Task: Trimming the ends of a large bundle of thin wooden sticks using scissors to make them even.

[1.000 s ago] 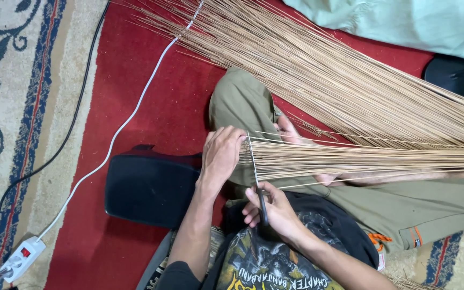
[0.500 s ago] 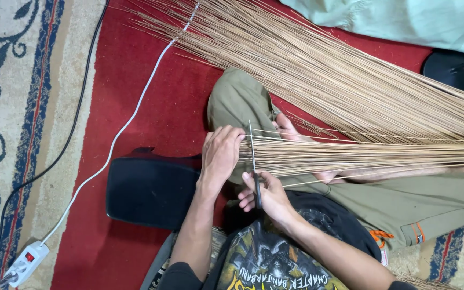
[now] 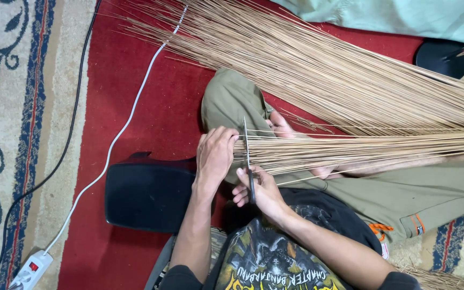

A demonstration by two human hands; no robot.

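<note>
Left fingers: the left hand (image 3: 214, 156) wraps tight round the butt end of the bundle of thin tan palm-leaf sticks (image 3: 360, 150).
Right fingers: the right hand (image 3: 261, 189) is closed on the dark handle of the slim metal blade (image 3: 247, 153), edge set against the stick ends.
Bundle: lying across the olive-trousered knee (image 3: 232, 104), fanning toward the red carpet's (image 3: 156, 102) right edge.
Loose sticks: a larger spread (image 3: 296, 59) lies near the carpet's top edge.
Nearby: a black cushion (image 3: 148, 196) lies beside the left forearm; a white cable (image 3: 130, 115) runs to a power strip (image 3: 30, 268) at the bottom-left corner.
</note>
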